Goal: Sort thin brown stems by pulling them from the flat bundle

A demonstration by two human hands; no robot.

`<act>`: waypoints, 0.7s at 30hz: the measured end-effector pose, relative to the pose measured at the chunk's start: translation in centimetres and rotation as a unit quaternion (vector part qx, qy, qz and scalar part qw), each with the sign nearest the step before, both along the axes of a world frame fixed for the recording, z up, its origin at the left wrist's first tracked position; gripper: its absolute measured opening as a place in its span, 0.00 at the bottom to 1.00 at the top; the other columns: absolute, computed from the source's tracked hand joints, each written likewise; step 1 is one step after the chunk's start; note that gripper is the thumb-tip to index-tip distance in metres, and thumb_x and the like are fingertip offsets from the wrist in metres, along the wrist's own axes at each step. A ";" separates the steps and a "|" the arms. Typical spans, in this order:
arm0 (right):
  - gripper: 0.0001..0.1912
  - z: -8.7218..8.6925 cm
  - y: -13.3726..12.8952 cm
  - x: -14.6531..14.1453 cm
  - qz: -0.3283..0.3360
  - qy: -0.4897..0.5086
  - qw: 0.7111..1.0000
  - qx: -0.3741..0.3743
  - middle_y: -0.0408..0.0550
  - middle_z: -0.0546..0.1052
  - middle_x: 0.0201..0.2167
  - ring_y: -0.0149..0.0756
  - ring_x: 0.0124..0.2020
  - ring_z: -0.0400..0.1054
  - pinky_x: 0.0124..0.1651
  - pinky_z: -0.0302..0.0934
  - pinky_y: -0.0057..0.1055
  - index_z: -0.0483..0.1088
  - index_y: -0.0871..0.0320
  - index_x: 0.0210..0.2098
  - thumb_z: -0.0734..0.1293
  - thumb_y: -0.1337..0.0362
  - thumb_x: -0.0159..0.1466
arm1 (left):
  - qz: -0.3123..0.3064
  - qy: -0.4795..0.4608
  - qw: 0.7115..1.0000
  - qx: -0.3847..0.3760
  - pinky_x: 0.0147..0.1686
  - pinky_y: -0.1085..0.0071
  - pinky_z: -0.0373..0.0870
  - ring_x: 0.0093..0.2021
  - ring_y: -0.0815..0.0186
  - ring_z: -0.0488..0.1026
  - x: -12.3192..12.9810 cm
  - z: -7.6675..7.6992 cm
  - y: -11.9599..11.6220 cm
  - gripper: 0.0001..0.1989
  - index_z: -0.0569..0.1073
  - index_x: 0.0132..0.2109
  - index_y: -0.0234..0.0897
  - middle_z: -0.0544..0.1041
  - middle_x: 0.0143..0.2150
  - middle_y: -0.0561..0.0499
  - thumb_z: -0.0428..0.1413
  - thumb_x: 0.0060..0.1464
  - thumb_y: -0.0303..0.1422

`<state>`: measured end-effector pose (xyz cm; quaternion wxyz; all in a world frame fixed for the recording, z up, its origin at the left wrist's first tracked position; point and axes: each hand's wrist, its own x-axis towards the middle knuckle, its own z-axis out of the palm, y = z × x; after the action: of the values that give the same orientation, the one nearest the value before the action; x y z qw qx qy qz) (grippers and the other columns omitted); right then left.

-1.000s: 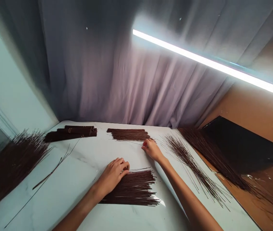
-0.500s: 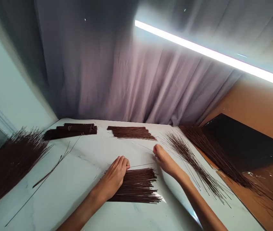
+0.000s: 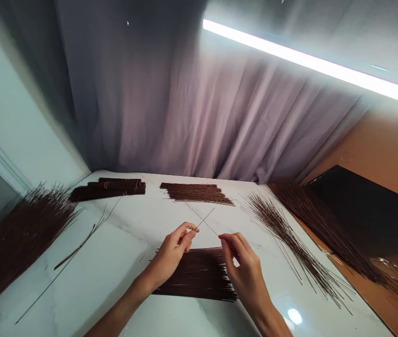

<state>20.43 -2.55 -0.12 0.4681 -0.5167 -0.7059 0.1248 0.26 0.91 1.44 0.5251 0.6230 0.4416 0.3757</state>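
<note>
My left hand (image 3: 175, 248) pinches one thin dark stick (image 3: 206, 217) between thumb and fingers; it slants up to the right. My right hand (image 3: 243, 267) pinches the end of another thin stick (image 3: 210, 226), which slants up to the left. In view the two sticks cross just above my hands. Beneath and between the hands lies a flat pile of brown sticks (image 3: 199, 276), its ends partly hidden by my wrists and fingers. Farther back, a smaller pile of brown sticks (image 3: 197, 193) rests on the white table (image 3: 143, 220).
Tied dark bundles (image 3: 114, 188) lie at the back left, near a big heap of sticks (image 3: 16, 238). A few loose sticks (image 3: 79, 247) lie nearby. A spread bundle (image 3: 293, 236) and a longer one (image 3: 325, 229) are at the right.
My right hand has moved down toward the pile and now shows a stick in its pinch. The left hand has turned and lifted its stick, which now points up to the right.
</note>
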 end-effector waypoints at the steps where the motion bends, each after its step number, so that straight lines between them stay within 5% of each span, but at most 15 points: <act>1: 0.09 -0.3 -0.1 -0.2 -0.004 -0.010 1.000 0.005 0.49 0.73 0.37 0.37 0.32 0.69 0.34 0.64 0.31 0.69 0.54 0.45 0.58 0.64 0.74 | -0.004 -0.023 1.000 -0.021 0.21 0.75 0.50 0.21 0.71 0.52 0.1 -0.3 0.1 0.15 0.72 0.48 0.42 0.58 0.25 0.61 0.49 0.67 0.46; 6: 0.09 -0.8 -0.2 0.0 -0.019 -0.056 0.998 0.007 0.48 0.73 0.38 0.36 0.33 0.71 0.34 0.65 0.32 0.67 0.53 0.46 0.56 0.66 0.74 | -0.010 -0.061 0.997 -0.039 0.20 0.78 0.52 0.22 0.73 0.57 0.7 -0.8 0.2 0.14 0.70 0.41 0.39 0.66 0.29 0.58 0.51 0.65 0.45; 14: 0.10 -1.7 -0.4 -0.4 -0.023 -0.141 0.990 0.013 0.48 0.72 0.37 0.36 0.30 0.72 0.32 0.68 0.32 0.66 0.52 0.46 0.55 0.66 0.74 | 0.040 -0.070 0.995 -0.053 0.17 0.79 0.42 0.20 0.74 0.44 1.1 -0.4 0.6 0.17 0.72 0.40 0.40 0.50 0.21 0.64 0.56 0.61 0.50; 21: 0.11 -2.1 -0.5 -0.7 -0.021 -0.170 0.985 0.026 0.48 0.72 0.36 0.36 0.29 0.72 0.28 0.66 0.30 0.66 0.52 0.46 0.54 0.67 0.74 | 0.066 -0.067 0.994 -0.049 0.12 0.81 0.49 0.16 0.76 0.52 1.3 -0.2 0.1 0.20 0.75 0.38 0.38 0.61 0.20 0.61 0.57 0.59 0.51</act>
<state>19.71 -3.07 -2.21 0.3564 -0.5328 -0.7675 0.0070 1.55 1.05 1.23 0.5577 0.5396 0.4634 0.4278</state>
